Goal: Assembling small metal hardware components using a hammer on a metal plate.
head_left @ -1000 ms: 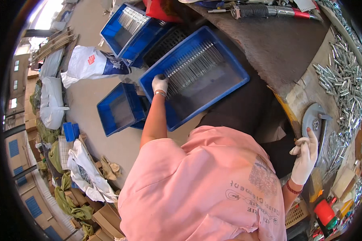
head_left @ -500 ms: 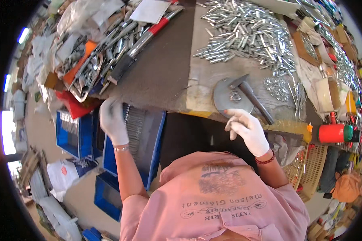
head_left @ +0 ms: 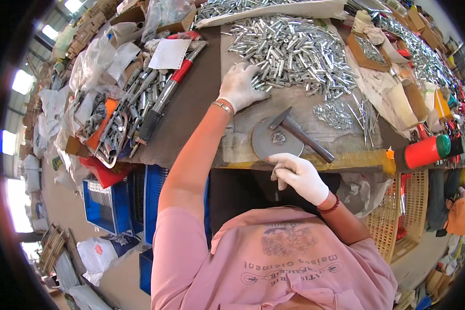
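Observation:
My left hand (head_left: 241, 85), in a white glove, lies palm down with fingers spread on the near edge of a big heap of short silver metal tubes (head_left: 294, 49) on the workbench. My right hand (head_left: 297, 175), also gloved, is curled at the bench's front edge, just below a round grey metal disc (head_left: 266, 142). A hammer (head_left: 300, 136) rests with its head on that disc and its handle pointing right. I see nothing held in either hand.
A smaller pile of metal pins (head_left: 341, 113) lies right of the hammer. A red-handled tool (head_left: 163, 98) and scrap metal clutter the bench's left. Blue crates (head_left: 106, 206) stand on the floor at left, a red can (head_left: 423, 151) and a yellow basket (head_left: 392, 217) at right.
My view swung from the blue crates on the floor up to the bench. My left hand rose from the crate onto the tube heap. My right hand stayed by the disc.

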{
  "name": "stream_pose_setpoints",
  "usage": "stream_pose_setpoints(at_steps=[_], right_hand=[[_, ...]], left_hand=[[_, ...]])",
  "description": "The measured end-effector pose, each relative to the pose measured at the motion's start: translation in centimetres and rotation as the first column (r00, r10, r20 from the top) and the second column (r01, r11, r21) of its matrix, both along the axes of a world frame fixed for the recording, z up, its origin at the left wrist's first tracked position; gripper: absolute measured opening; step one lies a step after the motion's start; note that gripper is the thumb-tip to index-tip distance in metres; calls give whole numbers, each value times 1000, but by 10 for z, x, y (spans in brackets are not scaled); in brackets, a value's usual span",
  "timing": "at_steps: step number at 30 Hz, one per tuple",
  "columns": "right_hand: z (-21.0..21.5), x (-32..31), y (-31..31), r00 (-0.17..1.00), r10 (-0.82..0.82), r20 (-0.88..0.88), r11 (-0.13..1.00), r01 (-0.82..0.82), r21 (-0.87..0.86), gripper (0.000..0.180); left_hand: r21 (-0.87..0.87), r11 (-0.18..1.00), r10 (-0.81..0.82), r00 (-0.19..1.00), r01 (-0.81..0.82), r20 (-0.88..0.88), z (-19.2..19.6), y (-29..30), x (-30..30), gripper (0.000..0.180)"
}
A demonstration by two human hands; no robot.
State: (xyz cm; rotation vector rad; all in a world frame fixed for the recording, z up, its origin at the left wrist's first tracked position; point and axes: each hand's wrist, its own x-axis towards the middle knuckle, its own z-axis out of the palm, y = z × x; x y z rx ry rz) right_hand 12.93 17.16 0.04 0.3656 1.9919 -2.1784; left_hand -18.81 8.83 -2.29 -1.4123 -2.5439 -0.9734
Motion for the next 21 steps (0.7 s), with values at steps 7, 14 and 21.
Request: stream_pose_setpoints(at_steps=[7,14,21], right_hand=[[0,-2,3,1000,18,-5,998,-18,57,36],[2,2,-1,1000,1,-6,997,-1,82,36],[-3,5,3,999,-10,-36,1000,10,14,36]], left_hand=[[-30,999,16,1000,-17,-25,1,1,4,51],[-37,999,23,998,-25,-57,1,-14,24,31],[2,1000,10,998,-10,-57,3,-45,59,15]])
